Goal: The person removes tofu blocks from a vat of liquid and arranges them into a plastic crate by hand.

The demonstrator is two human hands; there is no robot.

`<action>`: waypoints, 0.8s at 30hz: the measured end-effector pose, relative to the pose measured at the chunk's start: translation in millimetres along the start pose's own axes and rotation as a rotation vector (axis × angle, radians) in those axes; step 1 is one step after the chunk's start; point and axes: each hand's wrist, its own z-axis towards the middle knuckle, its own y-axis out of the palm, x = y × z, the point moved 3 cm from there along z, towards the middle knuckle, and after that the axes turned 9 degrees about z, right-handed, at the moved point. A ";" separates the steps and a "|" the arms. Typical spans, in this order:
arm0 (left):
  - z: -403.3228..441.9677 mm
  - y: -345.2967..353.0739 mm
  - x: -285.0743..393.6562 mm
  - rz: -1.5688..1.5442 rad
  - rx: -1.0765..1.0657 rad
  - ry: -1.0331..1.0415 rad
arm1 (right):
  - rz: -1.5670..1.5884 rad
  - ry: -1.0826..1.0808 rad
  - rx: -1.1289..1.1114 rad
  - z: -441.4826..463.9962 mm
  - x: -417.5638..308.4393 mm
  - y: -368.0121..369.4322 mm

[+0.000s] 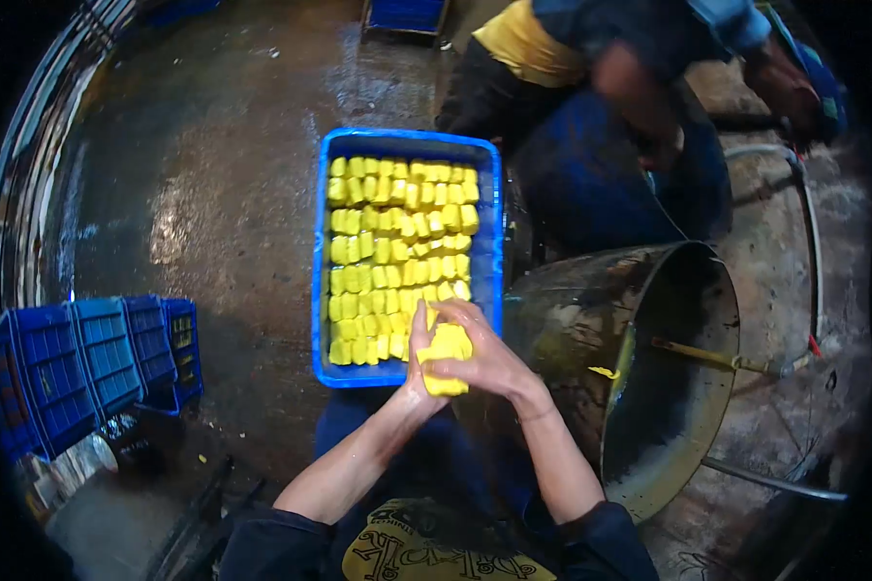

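A soft-looking yellow lump point(450, 343) is held between my two hands, over the near end of a blue tray point(317, 261). My left hand point(419, 344) presses against its left side, fingers pointing up and away from me. My right hand point(489, 358) wraps round it from the right, with the thumb across its front. Rows of small yellow blocks point(397, 223) fill most of the tray, packed close together. What the lump and blocks are made of, I cannot tell. My fingers partly hide the tray's lower right corner.
A large drum point(572, 324) lies tilted open at the right, with a stick point(693, 353) across its mouth. Another person point(639, 58) bends over a dark blue container point(581, 165). Blue crates point(102, 349) stand at the left on the wet floor point(233, 174).
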 end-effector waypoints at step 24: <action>90.3 -87.7 121.3 2.515 0.422 0.024 | 0.609 0.061 0.003 -11.0 43.7 -3.8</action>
